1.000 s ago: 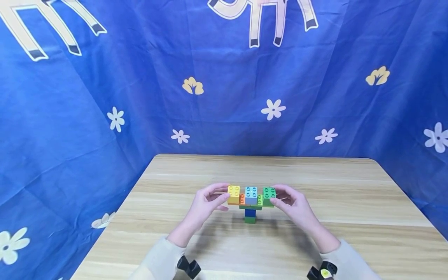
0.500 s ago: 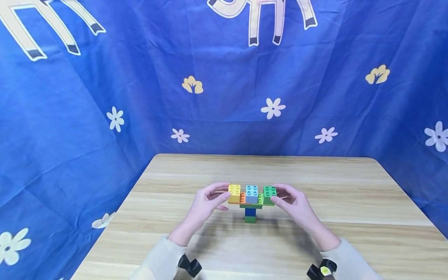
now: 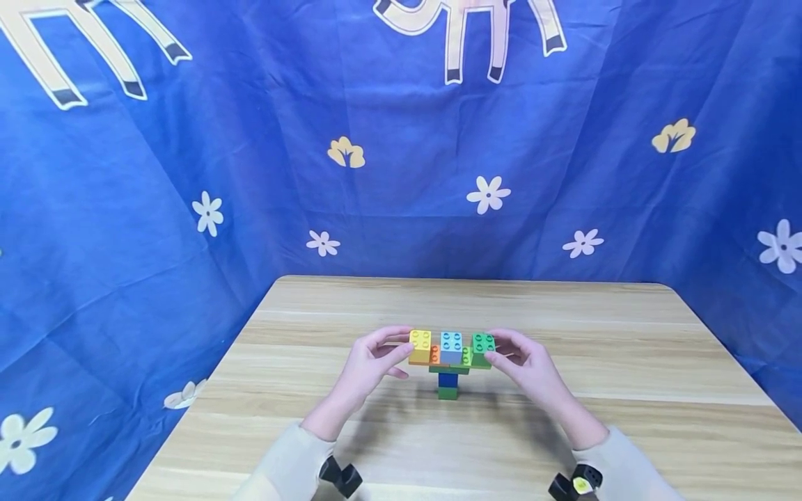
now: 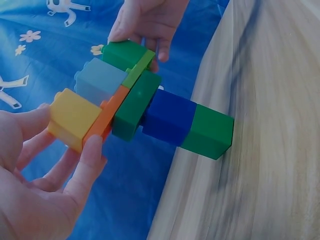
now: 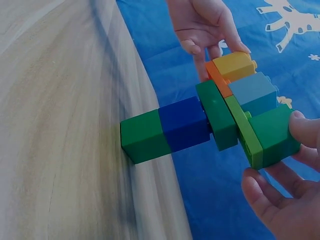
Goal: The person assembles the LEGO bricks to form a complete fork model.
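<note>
A T-shaped build of toy building bricks stands upright on the table. Its stem is a green brick (image 5: 144, 141) at the foot with a dark blue brick (image 5: 184, 125) above. Over these lies a wider green brick (image 4: 134, 110), carrying a thin orange brick (image 4: 111, 116) and a thin lime brick (image 5: 244, 131) side by side. On top sit a yellow brick (image 3: 419, 353), a light blue brick (image 3: 450, 355) and a green brick (image 3: 480, 359). My left hand (image 3: 371, 360) pinches the yellow end. At the opposite end, my right hand (image 3: 528, 363) grips the green top brick.
The wooden table (image 3: 313, 306) ends at a back edge against a blue patterned cloth (image 3: 401, 209), which also hangs along both sides. Black camera mounts (image 3: 340, 477) sit at the wrists, over light sleeves (image 3: 285, 459).
</note>
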Action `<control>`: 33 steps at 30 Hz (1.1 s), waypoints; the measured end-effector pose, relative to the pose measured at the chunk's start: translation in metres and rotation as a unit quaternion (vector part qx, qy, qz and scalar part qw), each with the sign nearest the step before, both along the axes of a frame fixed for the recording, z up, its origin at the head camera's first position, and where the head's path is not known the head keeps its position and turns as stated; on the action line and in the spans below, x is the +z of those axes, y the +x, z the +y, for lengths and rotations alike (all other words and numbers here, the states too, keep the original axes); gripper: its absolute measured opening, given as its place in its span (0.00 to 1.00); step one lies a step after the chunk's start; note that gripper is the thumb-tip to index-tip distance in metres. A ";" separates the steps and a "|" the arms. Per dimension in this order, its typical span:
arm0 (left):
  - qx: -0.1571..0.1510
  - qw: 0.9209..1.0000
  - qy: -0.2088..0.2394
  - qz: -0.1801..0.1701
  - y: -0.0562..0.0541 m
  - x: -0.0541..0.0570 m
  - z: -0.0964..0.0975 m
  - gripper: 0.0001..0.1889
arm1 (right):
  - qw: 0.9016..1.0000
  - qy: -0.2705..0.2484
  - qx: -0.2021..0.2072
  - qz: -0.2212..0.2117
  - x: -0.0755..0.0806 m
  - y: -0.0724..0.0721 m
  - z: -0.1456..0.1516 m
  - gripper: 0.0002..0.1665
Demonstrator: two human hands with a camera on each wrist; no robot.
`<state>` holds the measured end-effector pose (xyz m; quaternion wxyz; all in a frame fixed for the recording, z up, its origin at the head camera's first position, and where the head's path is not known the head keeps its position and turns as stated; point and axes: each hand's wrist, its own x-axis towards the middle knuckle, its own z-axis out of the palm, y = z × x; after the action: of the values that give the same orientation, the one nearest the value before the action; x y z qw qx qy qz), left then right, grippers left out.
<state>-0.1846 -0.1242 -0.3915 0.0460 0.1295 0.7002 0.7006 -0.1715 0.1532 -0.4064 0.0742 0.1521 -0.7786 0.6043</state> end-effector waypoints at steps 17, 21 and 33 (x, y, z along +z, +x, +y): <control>-0.006 1.000 0.005 0.007 -0.004 0.001 -0.002 0.20 | 1.000 -0.013 0.001 0.002 0.000 -0.003 -0.002 0.21; -0.007 1.000 0.005 0.005 -0.005 -0.001 -0.002 0.20 | 1.000 -0.014 0.004 0.002 0.001 -0.002 -0.002 0.22; -0.001 1.000 0.020 -0.009 -0.003 -0.004 0.001 0.20 | 1.000 0.011 0.003 -0.007 0.002 -0.002 0.000 0.21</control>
<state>-0.1880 -0.1235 -0.3956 0.0505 0.1246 0.6859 0.7152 -0.1733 0.1529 -0.4043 0.0654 0.1508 -0.7851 0.5971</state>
